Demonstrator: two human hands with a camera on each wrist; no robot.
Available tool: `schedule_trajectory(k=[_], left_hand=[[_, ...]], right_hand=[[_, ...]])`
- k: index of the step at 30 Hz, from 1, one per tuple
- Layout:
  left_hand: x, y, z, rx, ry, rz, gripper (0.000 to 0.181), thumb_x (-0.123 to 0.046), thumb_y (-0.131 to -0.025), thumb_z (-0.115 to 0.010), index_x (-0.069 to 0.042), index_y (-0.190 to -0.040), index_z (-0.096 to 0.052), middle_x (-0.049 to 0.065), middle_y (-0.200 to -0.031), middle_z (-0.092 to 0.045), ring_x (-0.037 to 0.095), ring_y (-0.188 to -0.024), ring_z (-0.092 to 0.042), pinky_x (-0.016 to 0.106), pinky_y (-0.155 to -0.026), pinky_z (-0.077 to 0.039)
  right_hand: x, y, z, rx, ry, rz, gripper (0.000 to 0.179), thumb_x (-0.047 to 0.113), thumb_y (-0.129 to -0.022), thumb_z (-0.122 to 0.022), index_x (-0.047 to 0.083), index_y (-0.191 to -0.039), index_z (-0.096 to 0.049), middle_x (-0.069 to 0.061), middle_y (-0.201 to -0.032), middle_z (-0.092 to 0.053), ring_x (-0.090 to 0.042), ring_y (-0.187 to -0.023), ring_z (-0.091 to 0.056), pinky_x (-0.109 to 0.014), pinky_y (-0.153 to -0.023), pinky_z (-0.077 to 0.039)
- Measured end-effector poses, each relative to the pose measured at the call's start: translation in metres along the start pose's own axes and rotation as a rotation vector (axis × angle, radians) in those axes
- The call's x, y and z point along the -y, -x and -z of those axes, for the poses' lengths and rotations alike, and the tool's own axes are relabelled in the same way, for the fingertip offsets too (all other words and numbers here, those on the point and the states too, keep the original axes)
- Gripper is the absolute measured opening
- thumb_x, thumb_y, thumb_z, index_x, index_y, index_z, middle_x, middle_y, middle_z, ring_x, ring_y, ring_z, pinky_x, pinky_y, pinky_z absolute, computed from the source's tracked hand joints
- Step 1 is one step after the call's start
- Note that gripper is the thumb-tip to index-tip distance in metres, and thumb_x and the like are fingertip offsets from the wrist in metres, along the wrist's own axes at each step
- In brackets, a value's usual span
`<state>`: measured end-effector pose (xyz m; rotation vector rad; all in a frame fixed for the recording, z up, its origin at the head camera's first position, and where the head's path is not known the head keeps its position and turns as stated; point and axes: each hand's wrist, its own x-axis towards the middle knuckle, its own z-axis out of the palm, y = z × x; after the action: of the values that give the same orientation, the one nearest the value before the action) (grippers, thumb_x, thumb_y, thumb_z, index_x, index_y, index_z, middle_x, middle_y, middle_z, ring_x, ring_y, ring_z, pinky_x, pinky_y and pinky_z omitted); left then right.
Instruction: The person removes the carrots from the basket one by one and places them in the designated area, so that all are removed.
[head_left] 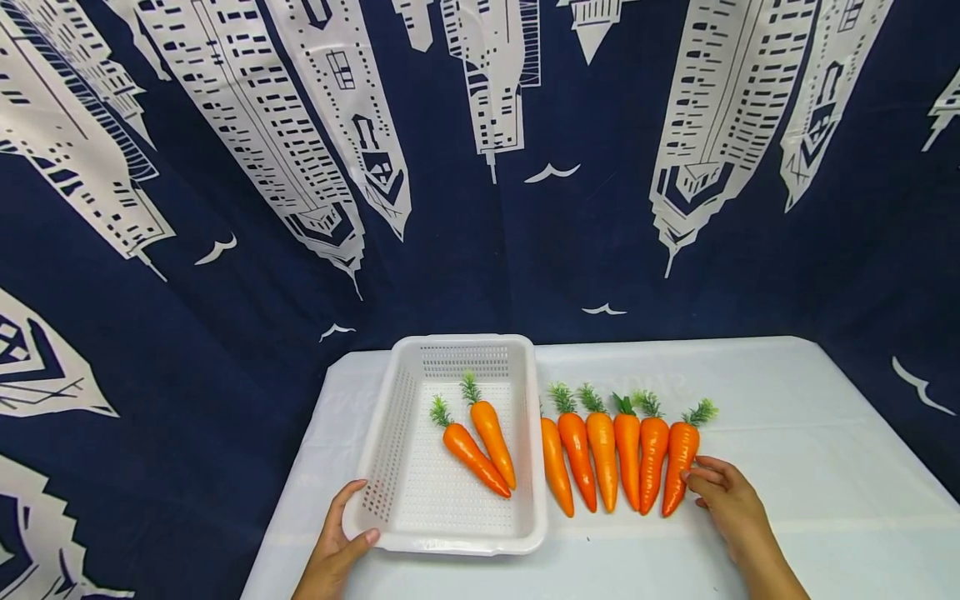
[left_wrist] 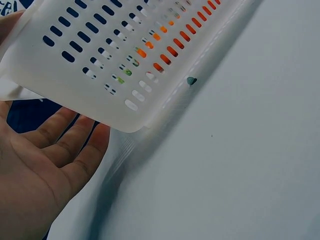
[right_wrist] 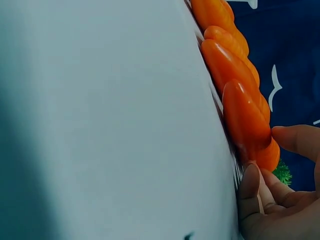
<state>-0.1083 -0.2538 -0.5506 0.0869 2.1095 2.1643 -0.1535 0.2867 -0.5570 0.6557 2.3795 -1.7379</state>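
Note:
My left hand [head_left: 335,542] holds the near left corner of a white plastic basket [head_left: 447,542], thumb over the front rim and a finger on the left side. In the left wrist view several fingers [left_wrist: 82,150] show beside the slotted basket wall [left_wrist: 85,47]. Two orange carrots [head_left: 474,460] with green tops lie inside it. Right of the basket, several more carrots [head_left: 602,454] lie side by side in a row. At the row's right end my right hand [head_left: 727,504] pinches the last carrot [head_left: 680,458], which lies on the table. The right wrist view shows that carrot [right_wrist: 245,117] between thumb and fingers.
The table [head_left: 810,467] has a white cover. Behind it and to both sides hangs a dark blue cloth [head_left: 570,242] printed with white buildings and birds. A small dark speck [left_wrist: 192,80] shows near the basket's base in the left wrist view.

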Motion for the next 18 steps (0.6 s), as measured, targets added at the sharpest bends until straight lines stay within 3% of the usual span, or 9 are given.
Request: schedule_trajectory(k=[18], left_hand=[[0.0006,0.0007,-0.0002,-0.01,-0.019,0.002,0.072,-0.001,-0.095,-0.059,-0.011,-0.155,-0.02,0.007,-0.154,-0.006,-0.004,-0.124,-0.033,0.009,-0.096,-0.037]], right_hand=[[-0.002,0.0004,-0.0007,0.0,-0.03,0.0,0.064,0.029,-0.101,-0.06,-0.002,-0.15,-0.034,0.034,-0.086,-0.059,0.007,-0.083,-0.059,-0.019,-0.076,-0.052]])
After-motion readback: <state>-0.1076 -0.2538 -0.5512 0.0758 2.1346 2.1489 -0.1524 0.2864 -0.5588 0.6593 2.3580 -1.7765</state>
